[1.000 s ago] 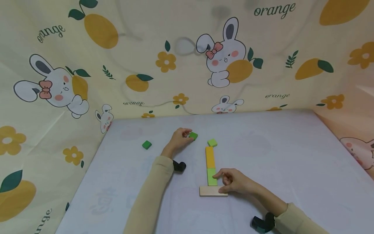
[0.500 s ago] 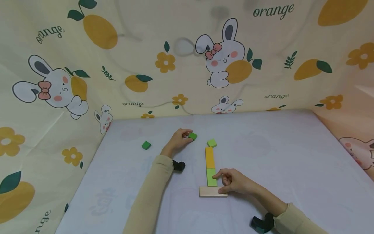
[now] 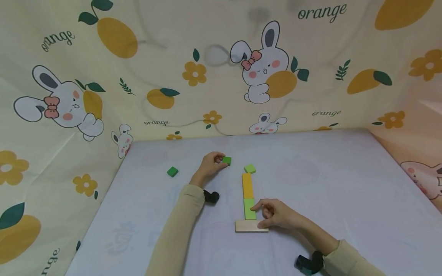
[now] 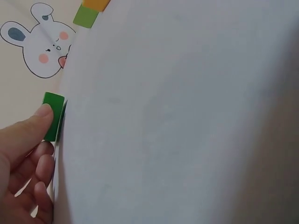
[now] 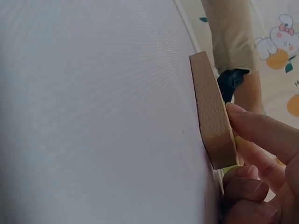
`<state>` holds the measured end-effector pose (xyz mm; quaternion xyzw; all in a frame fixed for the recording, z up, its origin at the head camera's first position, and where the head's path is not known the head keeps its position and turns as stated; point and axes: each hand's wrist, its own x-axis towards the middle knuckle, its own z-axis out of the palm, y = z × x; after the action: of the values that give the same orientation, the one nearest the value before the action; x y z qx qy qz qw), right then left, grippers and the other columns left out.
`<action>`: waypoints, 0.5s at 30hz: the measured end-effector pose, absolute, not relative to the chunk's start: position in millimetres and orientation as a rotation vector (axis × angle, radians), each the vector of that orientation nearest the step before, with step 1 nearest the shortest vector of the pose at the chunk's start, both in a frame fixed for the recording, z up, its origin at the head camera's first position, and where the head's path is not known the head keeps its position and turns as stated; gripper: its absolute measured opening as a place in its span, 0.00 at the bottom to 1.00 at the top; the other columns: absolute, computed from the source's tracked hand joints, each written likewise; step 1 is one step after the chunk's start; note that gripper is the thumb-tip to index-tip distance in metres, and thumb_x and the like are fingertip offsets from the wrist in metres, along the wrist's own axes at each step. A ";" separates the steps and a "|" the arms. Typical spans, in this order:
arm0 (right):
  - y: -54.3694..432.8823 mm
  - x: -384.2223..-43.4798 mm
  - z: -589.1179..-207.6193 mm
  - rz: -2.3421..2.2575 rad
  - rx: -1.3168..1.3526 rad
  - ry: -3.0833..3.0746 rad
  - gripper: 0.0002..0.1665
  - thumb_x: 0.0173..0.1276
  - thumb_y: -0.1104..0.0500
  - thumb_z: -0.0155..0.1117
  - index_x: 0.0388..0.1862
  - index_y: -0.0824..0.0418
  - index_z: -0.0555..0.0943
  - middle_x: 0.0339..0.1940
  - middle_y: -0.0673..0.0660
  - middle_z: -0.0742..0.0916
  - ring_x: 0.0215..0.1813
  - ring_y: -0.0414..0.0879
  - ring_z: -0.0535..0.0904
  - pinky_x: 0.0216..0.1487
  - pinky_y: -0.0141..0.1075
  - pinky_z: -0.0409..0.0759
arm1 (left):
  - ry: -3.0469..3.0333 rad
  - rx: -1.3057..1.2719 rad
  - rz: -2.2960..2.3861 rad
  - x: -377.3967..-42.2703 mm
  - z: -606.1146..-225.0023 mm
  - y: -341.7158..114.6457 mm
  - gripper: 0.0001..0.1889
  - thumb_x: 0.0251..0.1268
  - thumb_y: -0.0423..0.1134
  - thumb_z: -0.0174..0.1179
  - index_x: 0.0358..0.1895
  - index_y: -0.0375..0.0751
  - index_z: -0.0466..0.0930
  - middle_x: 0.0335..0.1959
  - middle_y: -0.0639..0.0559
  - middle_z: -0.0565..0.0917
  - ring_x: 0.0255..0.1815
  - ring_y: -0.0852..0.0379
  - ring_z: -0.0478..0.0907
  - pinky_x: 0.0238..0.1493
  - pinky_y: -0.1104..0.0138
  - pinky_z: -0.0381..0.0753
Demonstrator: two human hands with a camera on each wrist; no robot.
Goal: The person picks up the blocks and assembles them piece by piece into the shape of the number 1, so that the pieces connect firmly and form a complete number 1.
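Observation:
My left hand pinches a green block between thumb and fingers, just off the table surface or low over it. In the left wrist view the thumb lies on the face of this green block. My right hand rests its thumb on the right end of a plain wooden block. Its index fingertip touches the light green block behind that, while the other fingers are curled. A yellow block continues the line away from me, with another light green block at its far end, turned askew.
A loose dark green block lies to the left of my left hand. Around the white table hangs a cloth printed with rabbits and oranges. Black wrist devices sit at both sleeves.
The green block in my left hand has turned slightly and shifted a little to the left. My right hand and the row of blocks stay as they were.

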<state>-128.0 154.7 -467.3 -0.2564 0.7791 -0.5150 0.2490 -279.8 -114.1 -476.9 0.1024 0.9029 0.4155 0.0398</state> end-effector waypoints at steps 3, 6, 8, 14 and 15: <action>154.5 -128.6 -467.9 -1.393 -0.695 2.128 0.28 0.52 0.63 0.75 0.52 0.71 0.78 0.20 0.46 0.69 0.24 0.30 0.63 0.27 0.25 0.64 | 2.769 0.299 1.290 -279.4 -477.1 -113.1 0.19 0.57 0.36 0.68 0.52 0.36 0.80 0.44 0.43 0.82 0.41 0.55 0.77 0.46 0.69 0.74; 154.3 -129.0 -468.2 -1.387 -0.689 2.130 0.28 0.52 0.62 0.75 0.52 0.71 0.78 0.20 0.47 0.68 0.24 0.30 0.63 0.27 0.25 0.64 | 2.768 0.287 1.309 -278.4 -476.5 -112.4 0.19 0.56 0.36 0.69 0.51 0.35 0.80 0.43 0.43 0.82 0.39 0.57 0.75 0.43 0.72 0.72; 154.5 -129.1 -468.4 -1.386 -0.684 2.127 0.28 0.52 0.62 0.75 0.52 0.71 0.78 0.20 0.47 0.68 0.24 0.31 0.63 0.27 0.25 0.64 | 2.763 0.277 1.323 -277.5 -475.6 -111.9 0.18 0.56 0.35 0.69 0.50 0.35 0.81 0.43 0.43 0.82 0.37 0.58 0.74 0.41 0.73 0.71; 154.7 -128.7 -468.9 -1.372 -0.657 2.142 0.28 0.52 0.62 0.75 0.52 0.70 0.79 0.20 0.47 0.69 0.24 0.31 0.63 0.27 0.25 0.64 | 2.774 0.268 1.320 -273.1 -474.5 -112.1 0.18 0.55 0.36 0.70 0.49 0.35 0.81 0.41 0.43 0.83 0.34 0.60 0.73 0.37 0.75 0.70; 154.6 -128.5 -469.1 -1.371 -0.649 2.144 0.28 0.52 0.62 0.75 0.52 0.70 0.79 0.20 0.48 0.68 0.24 0.31 0.63 0.27 0.25 0.64 | 2.771 0.265 1.324 -271.7 -474.5 -112.3 0.18 0.55 0.37 0.70 0.49 0.35 0.81 0.40 0.42 0.83 0.33 0.60 0.73 0.37 0.75 0.69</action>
<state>-128.5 154.6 -469.1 -0.2391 0.7893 -0.5048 0.2549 -271.7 -112.3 -474.5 0.0859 0.8986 0.4293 0.0297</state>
